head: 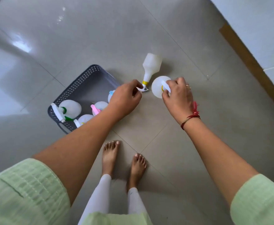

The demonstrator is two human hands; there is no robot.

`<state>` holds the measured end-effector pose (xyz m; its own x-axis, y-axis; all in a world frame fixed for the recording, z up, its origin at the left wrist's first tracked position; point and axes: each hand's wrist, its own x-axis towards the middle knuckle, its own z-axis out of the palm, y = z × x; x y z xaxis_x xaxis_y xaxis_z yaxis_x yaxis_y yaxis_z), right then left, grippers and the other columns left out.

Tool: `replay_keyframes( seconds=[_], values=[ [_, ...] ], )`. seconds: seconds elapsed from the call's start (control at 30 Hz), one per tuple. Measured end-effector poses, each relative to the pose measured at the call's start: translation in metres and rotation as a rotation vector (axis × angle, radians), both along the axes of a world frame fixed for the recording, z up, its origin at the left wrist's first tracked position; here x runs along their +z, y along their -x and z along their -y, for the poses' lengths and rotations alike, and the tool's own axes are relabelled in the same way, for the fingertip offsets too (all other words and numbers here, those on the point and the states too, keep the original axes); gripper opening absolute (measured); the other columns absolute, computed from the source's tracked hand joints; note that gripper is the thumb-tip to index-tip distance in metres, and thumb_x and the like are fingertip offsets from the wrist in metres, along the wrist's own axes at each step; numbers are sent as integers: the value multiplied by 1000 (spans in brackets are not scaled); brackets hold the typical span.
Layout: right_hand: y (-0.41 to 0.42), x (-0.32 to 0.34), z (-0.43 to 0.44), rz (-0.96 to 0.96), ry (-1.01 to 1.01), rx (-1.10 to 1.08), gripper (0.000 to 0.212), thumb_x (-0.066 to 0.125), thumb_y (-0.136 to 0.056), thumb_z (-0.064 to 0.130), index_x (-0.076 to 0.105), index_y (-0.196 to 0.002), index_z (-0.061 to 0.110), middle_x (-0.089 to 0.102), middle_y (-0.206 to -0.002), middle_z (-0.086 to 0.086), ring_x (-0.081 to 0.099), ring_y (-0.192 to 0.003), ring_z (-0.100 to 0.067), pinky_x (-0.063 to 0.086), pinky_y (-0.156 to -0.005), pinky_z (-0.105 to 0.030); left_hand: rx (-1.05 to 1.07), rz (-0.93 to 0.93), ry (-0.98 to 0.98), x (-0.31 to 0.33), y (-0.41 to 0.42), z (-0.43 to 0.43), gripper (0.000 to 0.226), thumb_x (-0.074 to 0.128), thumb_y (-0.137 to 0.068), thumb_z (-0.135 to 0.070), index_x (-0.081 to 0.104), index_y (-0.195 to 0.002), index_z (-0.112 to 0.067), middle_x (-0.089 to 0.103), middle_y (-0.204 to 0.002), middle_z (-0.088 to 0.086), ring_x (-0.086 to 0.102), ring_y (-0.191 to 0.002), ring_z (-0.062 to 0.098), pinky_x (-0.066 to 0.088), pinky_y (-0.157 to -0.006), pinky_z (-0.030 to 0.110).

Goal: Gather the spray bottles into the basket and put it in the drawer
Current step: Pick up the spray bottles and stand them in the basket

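A grey tiled floor (pixel 116 33) carries everything, with a brown wooden strip (pixel 249 62) running along the wall at right and the person's bare feet (pixel 110 153) planted below the hands. A dark grey perforated basket (pixel 82 80) sits on the floor at left, holding four white spray bottles: a green-collared one (pixel 70 108), a pink-triggered one (pixel 99 107), a blue-topped one (pixel 111 94) and one at the near edge (pixel 84 119). The left forearm crosses the basket's near right corner and hides part of them. Just right of the basket, a yellow-collared bottle (pixel 151 65) lies on its side, nozzle end toward the person. The left hand (pixel 125 96) pinches its spray head between curled fingers and thumb. Just beside it, a second yellow-collared bottle (pixel 157 88) stands upright, and the right hand (pixel 178 93), red thread (pixel 193 113) at the wrist, curls its fingers round the white trigger head.
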<state>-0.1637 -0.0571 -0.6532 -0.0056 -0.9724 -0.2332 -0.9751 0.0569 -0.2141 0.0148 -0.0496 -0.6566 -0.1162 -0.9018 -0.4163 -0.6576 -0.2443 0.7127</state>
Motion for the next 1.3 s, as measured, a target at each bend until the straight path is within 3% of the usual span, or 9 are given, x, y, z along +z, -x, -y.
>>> replay_keyframes(
  seconds=[0.1,0.2,0.37,0.53,0.7,0.87,1.03,1.2,1.3],
  values=[
    [-31,18,38,131,54,-3,25,53,-84,16,65,-104,7,53,-107,-20,56,-90,-38,45,-77,-38,143,27,104,9,-33,20,26,50,-89,-12,64,-110,-14,69,-94,5,62,-93,23,49,-84,34],
    [-65,23,67,244,59,39,25,54,-84,18,67,-104,9,54,-106,-18,57,-91,-31,39,-76,-26,251,89,135,6,-71,29,25,50,-88,-12,65,-109,-13,68,-101,6,61,-96,23,47,-83,32],
    [-123,22,91,307,-99,150,24,58,-83,16,67,-103,6,56,-104,-19,57,-89,-31,30,-67,-22,361,157,77,15,-144,37,25,52,-89,-9,68,-108,-10,71,-104,12,63,-99,28,44,-83,29],
    [-168,5,97,288,-253,285,27,62,-86,26,65,-107,9,56,-110,-16,59,-94,-30,44,-78,-30,404,219,15,25,-195,57,25,50,-90,-12,67,-109,-13,69,-104,11,62,-99,27,44,-87,28],
    [-195,-38,93,210,-342,409,29,59,-89,25,62,-113,10,54,-115,-15,58,-100,-32,44,-80,-32,299,186,-86,-7,-184,47,28,49,-89,-10,66,-112,-10,69,-108,13,63,-103,29,47,-91,34],
    [-204,-67,88,164,-351,456,27,58,-87,20,61,-112,9,53,-115,-14,56,-101,-34,45,-83,-37,270,145,-184,-37,-162,29,32,48,-89,-9,62,-117,-11,67,-112,9,61,-106,27,44,-87,30],
    [-205,-81,86,140,-357,491,26,57,-86,15,60,-111,9,53,-114,-15,56,-98,-35,45,-80,-40,255,155,-221,-46,-156,22,33,48,-89,-10,61,-119,-11,67,-115,8,59,-111,26,47,-95,38],
    [-195,-93,85,159,-445,473,22,58,-83,12,61,-104,14,54,-111,-11,57,-98,-33,45,-78,-36,314,230,-218,-48,-147,17,28,48,-89,-16,64,-113,-14,67,-104,5,61,-102,27,45,-83,34],
    [-188,-98,87,208,-463,439,22,60,-83,13,63,-105,16,56,-109,-10,58,-99,-30,44,-77,-33,341,252,-213,-45,-140,20,27,49,-90,-17,64,-112,-14,67,-103,4,61,-102,28,50,-88,39]
  ],
)
